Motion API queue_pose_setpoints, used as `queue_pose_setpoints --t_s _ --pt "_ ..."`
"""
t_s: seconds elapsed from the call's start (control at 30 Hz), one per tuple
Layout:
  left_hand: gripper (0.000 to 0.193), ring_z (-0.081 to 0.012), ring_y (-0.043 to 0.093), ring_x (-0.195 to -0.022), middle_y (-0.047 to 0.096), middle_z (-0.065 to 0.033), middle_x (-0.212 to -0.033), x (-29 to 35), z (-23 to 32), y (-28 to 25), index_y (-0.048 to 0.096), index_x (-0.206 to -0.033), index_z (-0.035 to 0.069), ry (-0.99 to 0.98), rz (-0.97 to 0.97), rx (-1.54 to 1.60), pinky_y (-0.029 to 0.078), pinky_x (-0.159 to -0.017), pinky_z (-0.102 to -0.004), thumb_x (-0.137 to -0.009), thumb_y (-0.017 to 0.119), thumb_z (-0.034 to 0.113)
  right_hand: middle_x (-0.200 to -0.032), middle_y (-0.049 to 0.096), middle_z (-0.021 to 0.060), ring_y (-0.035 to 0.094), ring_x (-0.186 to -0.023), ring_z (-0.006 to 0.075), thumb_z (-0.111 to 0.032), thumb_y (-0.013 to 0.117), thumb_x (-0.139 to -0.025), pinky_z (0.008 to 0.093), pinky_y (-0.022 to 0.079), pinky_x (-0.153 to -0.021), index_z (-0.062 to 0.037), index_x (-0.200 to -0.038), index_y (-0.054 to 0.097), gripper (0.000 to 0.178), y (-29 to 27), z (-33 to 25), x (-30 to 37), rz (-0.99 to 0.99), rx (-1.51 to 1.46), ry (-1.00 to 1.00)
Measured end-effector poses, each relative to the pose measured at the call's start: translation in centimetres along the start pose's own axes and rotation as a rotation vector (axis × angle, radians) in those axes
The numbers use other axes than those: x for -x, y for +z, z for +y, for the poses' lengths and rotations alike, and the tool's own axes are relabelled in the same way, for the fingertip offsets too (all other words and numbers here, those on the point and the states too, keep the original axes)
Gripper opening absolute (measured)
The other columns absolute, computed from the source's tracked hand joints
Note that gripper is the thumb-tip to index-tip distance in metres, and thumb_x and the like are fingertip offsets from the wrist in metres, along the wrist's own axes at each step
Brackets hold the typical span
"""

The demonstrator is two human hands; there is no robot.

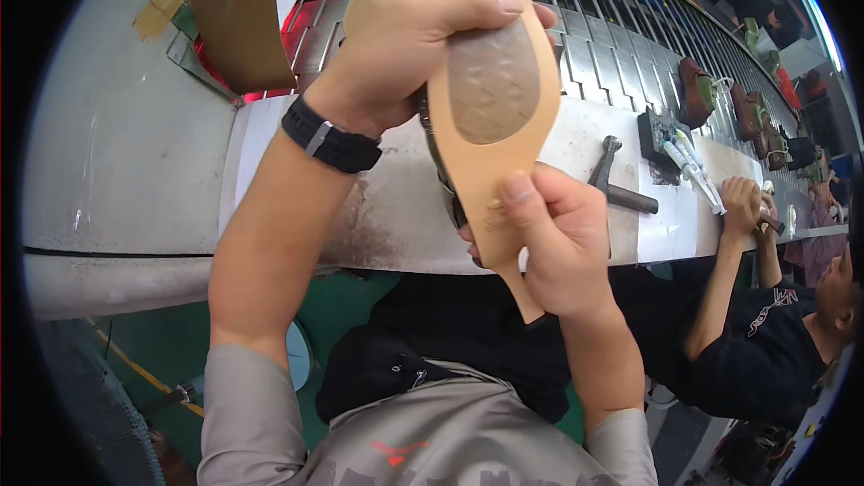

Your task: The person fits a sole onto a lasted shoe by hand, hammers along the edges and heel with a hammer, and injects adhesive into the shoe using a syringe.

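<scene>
Both my hands hold a tan shoe sole [493, 160] up over the bench, its underside facing me. A translucent, patterned pad [493, 85] is set into its broad forefoot, and the other end tapers to a narrow strip. My left hand [405, 31] wraps round the broad far end, thumb lying on the face near the pad. My right hand [565, 243] grips the narrow near part, thumb on top. Behind the sole's left edge shows a dark, glossy part, perhaps the shoe's upper; most of it is hidden.
A hammer [634, 199] lies on the white bench [396, 225] at right, near a black box [660, 137] and white tubes [691, 166]. Brown shoes [696, 94] stand along the metal conveyor [594, 81]. A co-worker's hand [741, 202] is at far right; a brown board [241, 27] leans far left.
</scene>
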State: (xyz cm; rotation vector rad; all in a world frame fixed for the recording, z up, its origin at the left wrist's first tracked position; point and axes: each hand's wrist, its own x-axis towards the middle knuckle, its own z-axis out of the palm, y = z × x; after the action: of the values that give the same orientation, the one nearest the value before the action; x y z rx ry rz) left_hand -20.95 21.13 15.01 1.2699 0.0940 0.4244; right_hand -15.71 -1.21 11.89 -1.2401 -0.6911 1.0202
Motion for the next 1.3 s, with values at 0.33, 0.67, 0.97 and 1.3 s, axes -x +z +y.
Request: queue_pose_setpoints --t_s 0.33,0.67,0.97,1.3 --pt "0.049 -0.0357 0.068 -0.126 0.066 -0.0244 -0.136 2.2 -0.4 -3.3 0.051 -0.15 -0.007 0.03 -0.01 0.116 0.057 -0.11 -0.0584 -0.105 0.057 0.013 -0.061 0.063 0.0119 0.058 -0.054 0.012 -0.018 0.065 -0.11 0.0367 0.046 -0.051 0.0029 -0.085 0.068 0.033 2.4 -1.5 -0.2 0.001 0.394 -0.275" --pt "0.046 -0.0321 0.068 -0.125 0.069 -0.0214 -0.134 2.3 -1.4 -4.0 0.052 -0.149 -0.004 0.08 -0.043 0.323 0.055 -0.113 -0.0585 -0.106 0.054 0.013 -0.06 0.058 0.0097 0.051 -0.055 0.0124 -0.022 0.064 -0.11 0.035 0.044 -0.053 0.0038 -0.083 0.068 0.038 1.8 2.0 -1.6 0.036 0.121 -0.116" --pt "0.048 -0.0354 0.069 -0.126 0.069 -0.0238 -0.134 1.3 -0.7 -1.9 0.054 -0.148 -0.007 0.04 0.029 0.097 0.058 -0.111 -0.057 -0.104 0.058 0.013 -0.071 0.064 -0.0003 0.058 -0.066 0.0074 -0.024 0.072 -0.106 0.028 0.049 -0.061 0.0021 -0.09 0.071 0.031 -0.9 0.0 -1.2 0.078 0.469 -0.131" --pt "0.064 -0.029 0.062 -0.138 0.062 -0.0191 -0.153 2.7 -6.6 3.4 0.063 -0.145 -0.004 -0.155 0.004 0.057 0.045 -0.12 -0.0419 -0.115 0.05 0.052 -0.114 0.076 0.0141 0.075 -0.101 0.0193 -0.028 0.075 -0.1 0.0318 0.06 -0.09 0.0087 -0.131 0.066 0.048 -11.7 -4.8 0.9 0.104 0.21 -0.094"
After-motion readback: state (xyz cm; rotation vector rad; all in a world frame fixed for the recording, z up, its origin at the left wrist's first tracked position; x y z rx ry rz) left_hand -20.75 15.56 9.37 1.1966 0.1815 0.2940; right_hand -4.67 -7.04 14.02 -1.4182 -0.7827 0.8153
